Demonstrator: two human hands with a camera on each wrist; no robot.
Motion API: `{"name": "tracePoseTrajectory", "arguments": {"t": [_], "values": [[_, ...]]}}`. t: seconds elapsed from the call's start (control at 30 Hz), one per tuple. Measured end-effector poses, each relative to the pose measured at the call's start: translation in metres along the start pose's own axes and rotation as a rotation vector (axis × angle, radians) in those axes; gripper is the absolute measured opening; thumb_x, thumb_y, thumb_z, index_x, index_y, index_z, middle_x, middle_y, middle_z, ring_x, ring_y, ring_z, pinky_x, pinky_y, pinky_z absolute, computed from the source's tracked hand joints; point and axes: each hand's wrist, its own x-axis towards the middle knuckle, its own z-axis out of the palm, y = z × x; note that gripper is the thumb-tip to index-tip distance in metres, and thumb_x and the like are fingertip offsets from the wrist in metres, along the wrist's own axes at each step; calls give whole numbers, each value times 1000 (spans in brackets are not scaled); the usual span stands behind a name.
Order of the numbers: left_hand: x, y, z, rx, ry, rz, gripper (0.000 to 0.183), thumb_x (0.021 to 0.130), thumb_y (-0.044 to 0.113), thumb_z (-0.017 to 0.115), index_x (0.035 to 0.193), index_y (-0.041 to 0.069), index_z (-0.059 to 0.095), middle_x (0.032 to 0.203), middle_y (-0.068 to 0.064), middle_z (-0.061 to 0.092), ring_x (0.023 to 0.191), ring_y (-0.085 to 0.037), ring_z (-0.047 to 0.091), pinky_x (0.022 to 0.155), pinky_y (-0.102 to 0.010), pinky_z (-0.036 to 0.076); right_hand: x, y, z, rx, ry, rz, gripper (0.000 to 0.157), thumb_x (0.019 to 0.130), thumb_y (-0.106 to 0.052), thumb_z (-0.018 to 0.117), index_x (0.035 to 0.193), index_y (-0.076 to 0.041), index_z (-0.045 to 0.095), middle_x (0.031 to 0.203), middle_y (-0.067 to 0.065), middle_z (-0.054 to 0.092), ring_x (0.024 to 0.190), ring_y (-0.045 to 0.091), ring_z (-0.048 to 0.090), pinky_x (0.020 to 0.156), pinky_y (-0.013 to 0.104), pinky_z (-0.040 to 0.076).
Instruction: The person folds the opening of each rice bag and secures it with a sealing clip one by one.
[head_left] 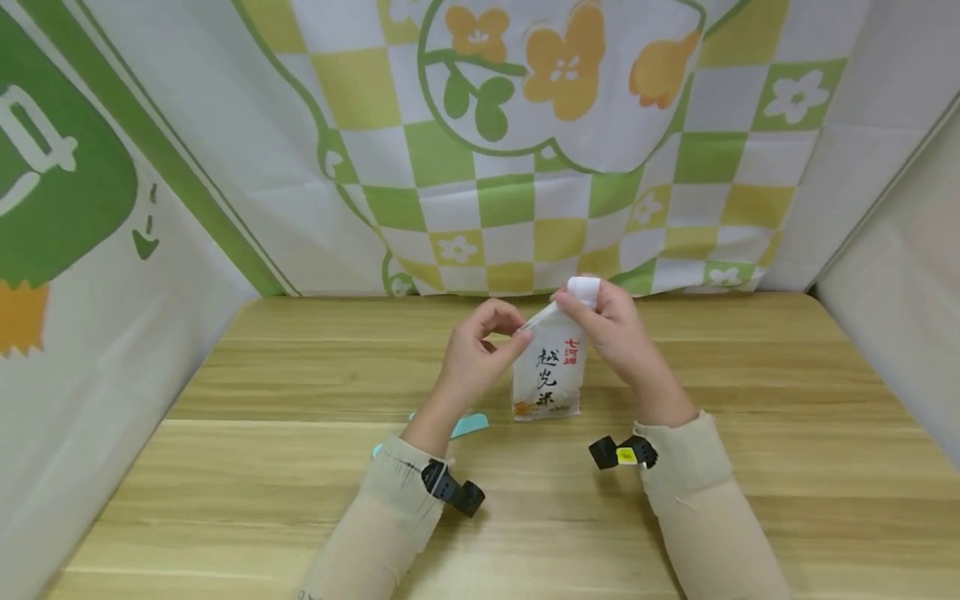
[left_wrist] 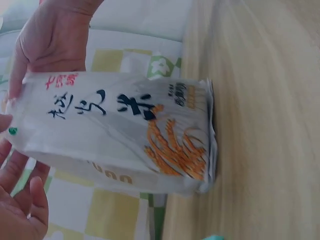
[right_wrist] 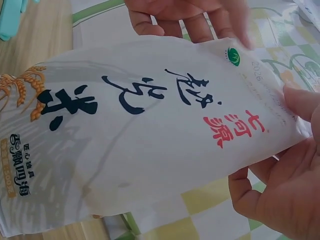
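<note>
A white paper rice bag (head_left: 547, 371) with black and red characters and an orange grain print stands upright over the table, its top edge slanting up to the right. My left hand (head_left: 480, 346) pinches the upper left corner between thumb and fingers. At the higher right corner, my right hand (head_left: 618, 333) grips the top edge, and a white flap (head_left: 583, 290) sticks up past the thumb. The left wrist view shows the bag's printed front (left_wrist: 110, 115) and its bottom end close to the tabletop. A green logo (right_wrist: 233, 56) lies near the top edge in the right wrist view.
A teal plastic piece (head_left: 470, 426) lies on the wooden table (head_left: 300, 375), partly hidden behind my left forearm. Behind the table hangs a checked cloth (head_left: 510, 200) with flowers. White fabric walls rise on both sides. Black camera straps (head_left: 450, 487) sit on my wrists.
</note>
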Motion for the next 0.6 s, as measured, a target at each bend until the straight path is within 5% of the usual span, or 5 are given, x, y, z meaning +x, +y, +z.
{"name": "tracePoseTrajectory", "arguments": {"t": [0.3,0.6], "values": [[11,14,9,39,81,-48,20,93,23,70,99,4,73,101,-10,72,93,-15,59,90,-32,45,1,-1,2,-53,17,8,18,103,-14,54,101,3,56,83,2,59,71,11,60,64,25,55],[16,16,8,115,41,-73,23,89,28,76,97,7,76,101,-8,74,100,-29,57,95,-45,40,-2,-4,4,-100,86,19,18,100,-11,58,99,7,56,87,7,59,73,11,60,64,25,55]]}}
